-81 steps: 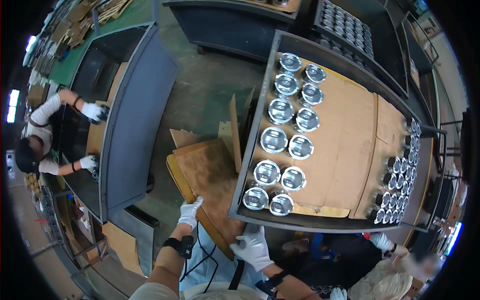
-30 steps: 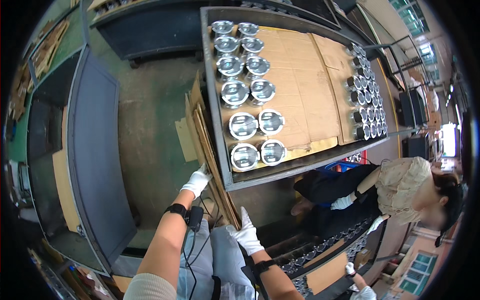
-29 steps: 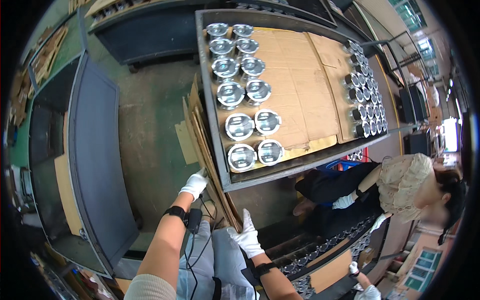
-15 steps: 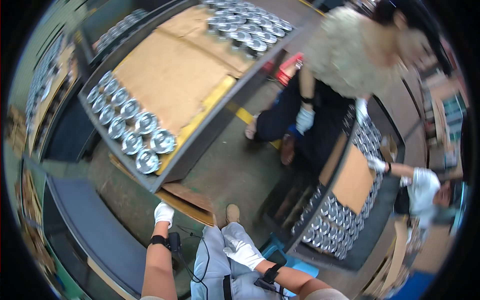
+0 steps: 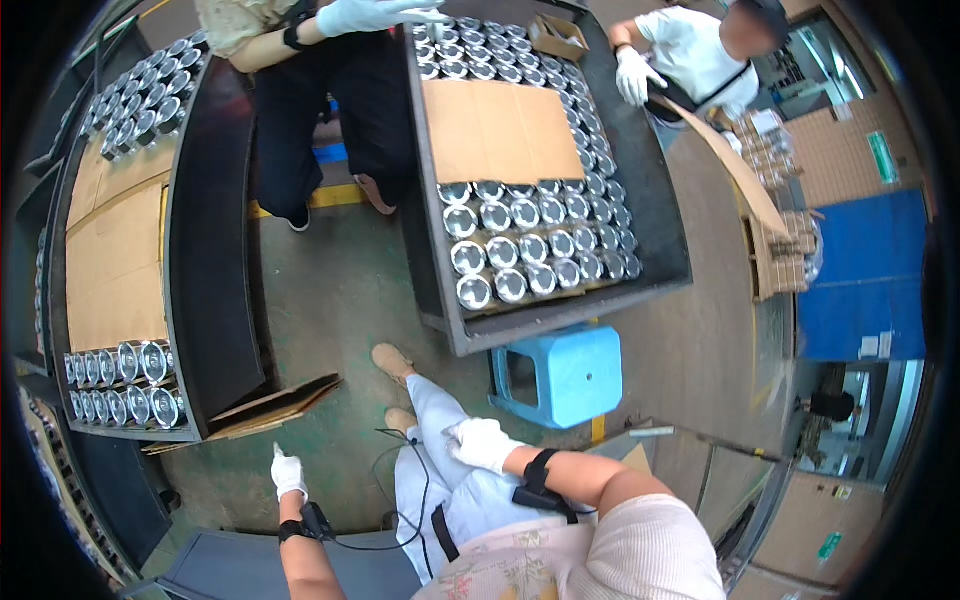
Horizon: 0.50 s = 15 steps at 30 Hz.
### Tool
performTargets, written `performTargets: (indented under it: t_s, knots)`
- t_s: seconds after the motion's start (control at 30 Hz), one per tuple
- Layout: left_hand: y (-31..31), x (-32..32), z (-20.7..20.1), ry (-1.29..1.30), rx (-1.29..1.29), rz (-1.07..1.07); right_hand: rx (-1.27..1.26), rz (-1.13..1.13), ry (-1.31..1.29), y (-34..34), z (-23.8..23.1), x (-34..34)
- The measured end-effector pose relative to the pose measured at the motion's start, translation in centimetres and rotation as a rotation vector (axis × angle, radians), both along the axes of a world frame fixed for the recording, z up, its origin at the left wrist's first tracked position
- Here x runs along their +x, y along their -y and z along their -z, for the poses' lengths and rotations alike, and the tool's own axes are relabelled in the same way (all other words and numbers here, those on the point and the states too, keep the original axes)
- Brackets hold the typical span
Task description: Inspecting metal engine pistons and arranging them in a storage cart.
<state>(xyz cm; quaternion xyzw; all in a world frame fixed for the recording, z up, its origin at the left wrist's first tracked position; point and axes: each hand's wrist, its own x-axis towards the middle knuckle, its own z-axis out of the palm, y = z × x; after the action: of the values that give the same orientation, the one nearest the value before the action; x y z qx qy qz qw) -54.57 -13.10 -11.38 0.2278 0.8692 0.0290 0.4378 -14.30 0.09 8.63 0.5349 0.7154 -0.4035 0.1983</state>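
My left hand (image 5: 287, 475), in a white glove, hangs in the air at the lower left with one finger stretched out and nothing in it. Just beyond it, folded cardboard sheets (image 5: 285, 405) stick out from under the corner of the left table, apart from the hand. White-gloved too, my right hand (image 5: 482, 444) lies on my thigh with its fingers laid loosely over the trouser leg. It holds nothing that I can see. A thin black cable (image 5: 405, 540) runs from my left wrist device (image 5: 316, 520) across my lap.
Shiny round metal parts stand in rows on the left table (image 5: 190, 300) and the right table (image 5: 570, 310), around cardboard sheets (image 5: 505, 130). A blue stool (image 5: 570, 380) stands beside my legs. One co-worker (image 5: 330, 110) stands between the tables; another (image 5: 700, 60) handles cardboard at the right.
My view has swung to the right. My left hand is now apart from the cardboard by the left table; my right hand still rests on my leg. The nearer co-worker's gloved hand is raised.
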Motion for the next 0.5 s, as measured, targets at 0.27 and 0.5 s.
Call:
performTargets:
  t_s: [0.27, 0.5]
  knots:
    - [4.4, 11.3, -10.7, -0.143, 0.042, 0.4, 0.02, -0.224, -0.144, -1.8, -3.7, 2.6]
    - [-0.9, 25.6, -14.1, 0.026, 0.079, 0.378, 0.019, -0.596, -0.009, -8.8, -1.0, 5.5]
